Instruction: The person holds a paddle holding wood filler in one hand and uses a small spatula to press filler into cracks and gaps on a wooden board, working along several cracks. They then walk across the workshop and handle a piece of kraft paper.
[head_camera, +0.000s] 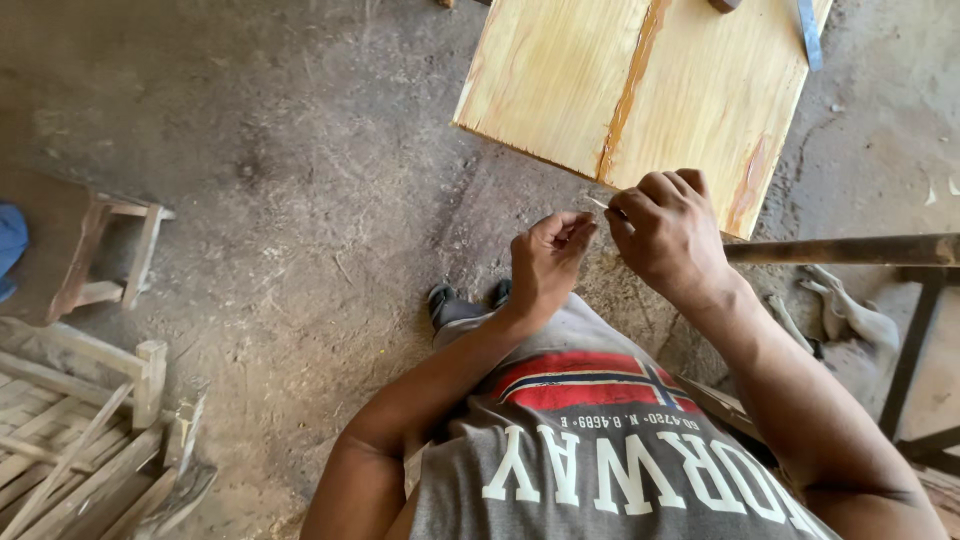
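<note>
At the far left edge a bit of blue cloth (10, 250) shows beside a small wooden stool (95, 255) that stands on the dusty dirt floor (300, 180). Below it, in the lower left corner, lies a slatted wooden frame (80, 440) of pale, rough laths. Near the middle, the person's left hand (548, 262) is raised in front of the body, its fingers curled inward with thumb and fingertips pinched together; what they pinch is too small to tell. Under that hand the toes of a dark shoe (445, 300) show on the floor, and lower still is the grey printed shirt (600, 440) of the person. Just right of the left hand, almost touching it, the right hand (668, 232) is closed in a loose fist and grips a thin pale sliver (598, 203), whose tip sticks out toward the left hand, between the two. Above both hands a light wooden board (640, 80) with a reddish grain streak lies tilted, its lower corner close behind the right hand. A flat metal strip (810, 30) rests at the board's upper right edge. At the right, a dark horizontal bar (850, 250) of a frame crosses just beyond the right wrist.
</note>
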